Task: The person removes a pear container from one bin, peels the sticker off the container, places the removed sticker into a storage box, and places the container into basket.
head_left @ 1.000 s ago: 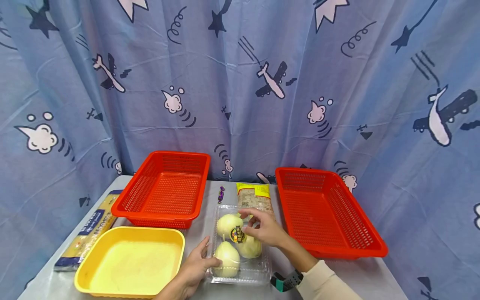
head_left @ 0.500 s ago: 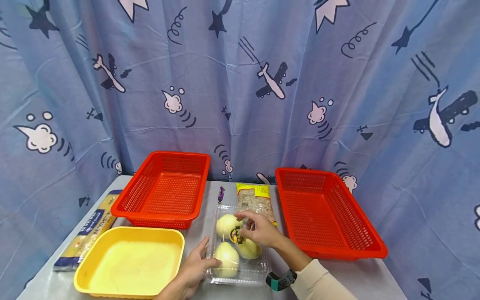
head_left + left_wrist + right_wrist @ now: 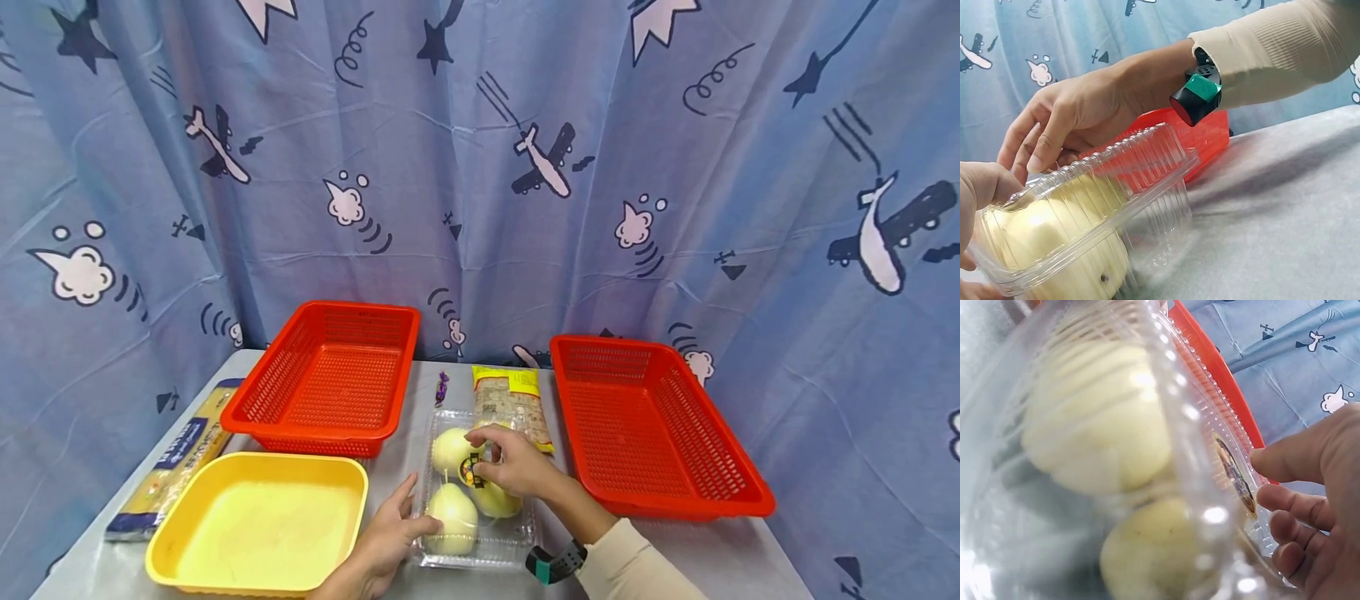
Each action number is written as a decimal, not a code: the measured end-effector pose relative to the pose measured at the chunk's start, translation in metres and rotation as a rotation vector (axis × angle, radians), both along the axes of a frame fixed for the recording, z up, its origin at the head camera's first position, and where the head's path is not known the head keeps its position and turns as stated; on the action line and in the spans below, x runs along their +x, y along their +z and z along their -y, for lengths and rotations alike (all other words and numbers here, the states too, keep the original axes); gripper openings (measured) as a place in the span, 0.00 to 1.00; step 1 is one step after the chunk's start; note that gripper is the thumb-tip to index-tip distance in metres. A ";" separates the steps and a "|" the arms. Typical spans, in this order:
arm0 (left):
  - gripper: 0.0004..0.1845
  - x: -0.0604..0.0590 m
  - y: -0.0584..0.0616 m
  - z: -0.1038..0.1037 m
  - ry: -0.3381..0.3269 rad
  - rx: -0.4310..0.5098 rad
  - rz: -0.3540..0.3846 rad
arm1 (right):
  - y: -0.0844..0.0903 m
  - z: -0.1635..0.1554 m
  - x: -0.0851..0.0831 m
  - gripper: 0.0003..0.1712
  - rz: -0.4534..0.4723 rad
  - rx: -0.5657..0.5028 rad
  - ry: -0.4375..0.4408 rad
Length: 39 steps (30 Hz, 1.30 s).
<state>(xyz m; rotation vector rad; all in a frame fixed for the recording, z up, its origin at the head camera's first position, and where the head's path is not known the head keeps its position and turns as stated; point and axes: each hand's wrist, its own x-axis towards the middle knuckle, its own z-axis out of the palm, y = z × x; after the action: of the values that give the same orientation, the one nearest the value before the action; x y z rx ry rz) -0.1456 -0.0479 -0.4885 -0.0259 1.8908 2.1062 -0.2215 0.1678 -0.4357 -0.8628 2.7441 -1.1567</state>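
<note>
A clear plastic clamshell box (image 3: 510, 546) holding several pale yellow pears (image 3: 453, 510) lies on the table, lid down. On the lid is a dark sticker (image 3: 472, 470) with a coloured emblem. My left hand (image 3: 384, 533) grips the box's left side, its thumb on the lid and its fingers along the side. Over the lid is my right hand (image 3: 517, 462), its fingers loosely bent and holding nothing. In the right wrist view, its thumb and fingertips are close to the lid by the sticker; I cannot tell whether they touch. This hand partly hides the pears behind it.
Red baskets stand at the back left (image 3: 315, 433) and right (image 3: 675, 504). A yellow tray (image 3: 258, 533) sits front left, beside a long noodle-like packet (image 3: 172, 462). Behind the box lie a yellow-topped bag (image 3: 517, 392) and a purple wrapped candy (image 3: 442, 388).
My right hand has shifted slightly left and toward me over the lid, uncovering more of the yellow-topped bag. The left hand and the box have hardly moved.
</note>
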 end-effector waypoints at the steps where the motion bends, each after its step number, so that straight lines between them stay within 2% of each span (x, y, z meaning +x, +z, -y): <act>1: 0.53 0.000 0.000 0.000 0.000 0.002 0.002 | 0.000 0.000 0.000 0.21 -0.004 0.001 0.003; 13: 0.53 0.000 0.000 0.001 0.015 0.002 -0.004 | 0.008 0.005 -0.003 0.12 0.047 0.043 -0.029; 24: 0.52 -0.001 0.002 0.001 0.011 -0.004 -0.002 | 0.014 0.012 -0.007 0.15 0.017 0.125 -0.031; 29: 0.52 0.002 0.004 0.001 0.018 -0.006 -0.015 | 0.015 0.014 -0.010 0.04 0.003 0.177 -0.023; 31: 0.52 0.003 0.003 0.000 0.019 -0.002 -0.023 | 0.015 0.013 -0.011 0.02 0.006 0.178 -0.015; 33: 0.52 0.003 0.002 0.000 0.017 0.000 -0.025 | 0.015 0.011 -0.012 0.04 0.010 0.171 -0.010; 39: 0.51 0.001 0.001 -0.001 0.010 -0.014 -0.005 | 0.017 0.004 -0.012 0.06 0.048 0.070 0.037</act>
<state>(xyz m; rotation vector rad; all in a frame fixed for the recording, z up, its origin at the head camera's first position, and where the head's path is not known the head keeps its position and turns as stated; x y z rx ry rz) -0.1447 -0.0473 -0.4876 -0.0326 1.9122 2.1016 -0.2331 0.1634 -0.4184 -0.8627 2.7005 -1.0534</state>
